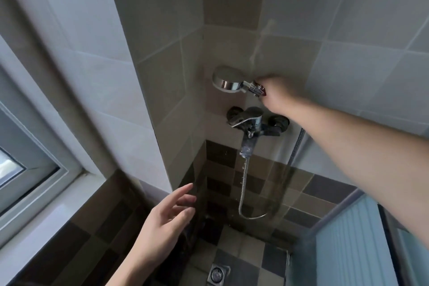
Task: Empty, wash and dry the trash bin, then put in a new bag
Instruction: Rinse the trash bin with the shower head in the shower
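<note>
Right hand (277, 94) grips shower head (228, 79) | left hand (162, 220) open, free

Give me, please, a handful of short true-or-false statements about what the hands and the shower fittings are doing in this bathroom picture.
1. The right hand grips the handle of the shower head. True.
2. The left hand holds the trash bin. False: it is open and holds nothing; no bin is in view.
3. A metal hose hangs below the wall tap. True.
4. The floor drain is covered by a cloth. False: it lies bare.
</note>
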